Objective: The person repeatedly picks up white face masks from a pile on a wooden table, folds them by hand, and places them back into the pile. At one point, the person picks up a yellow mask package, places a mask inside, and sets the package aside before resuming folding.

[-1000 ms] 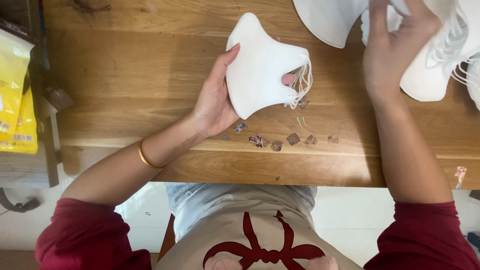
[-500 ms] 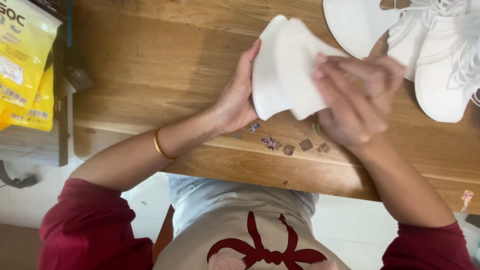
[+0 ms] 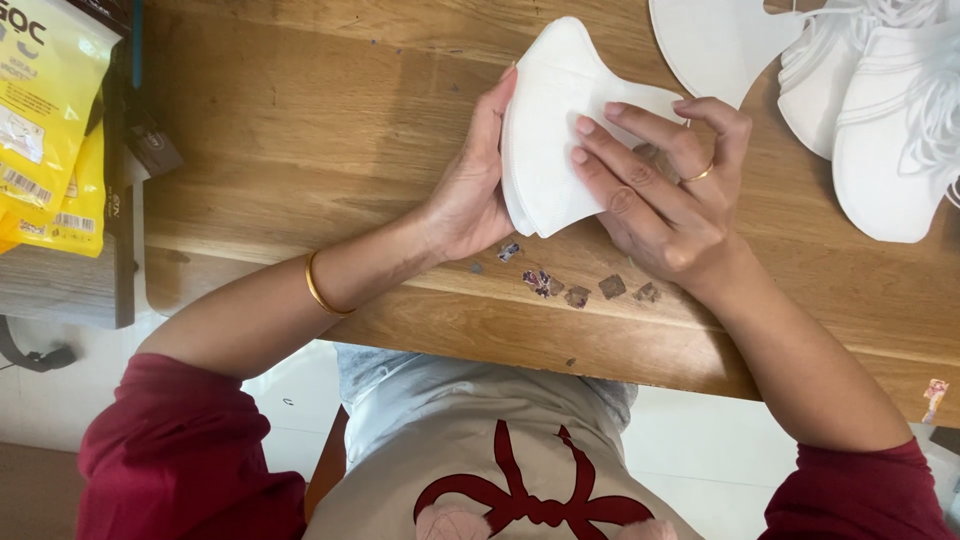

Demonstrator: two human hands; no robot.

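White mask stack (image 3: 545, 130) clasped by left hand (image 3: 470, 190), right hand (image 3: 660, 190) fingers spread, covering its far edge

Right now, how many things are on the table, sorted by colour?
White: 3, the stack of masks held between left hand and right hand, a loose mask, a mask pile
Yellow: 1, a stack of packets
Brown: 5 small scraps
Total: 9
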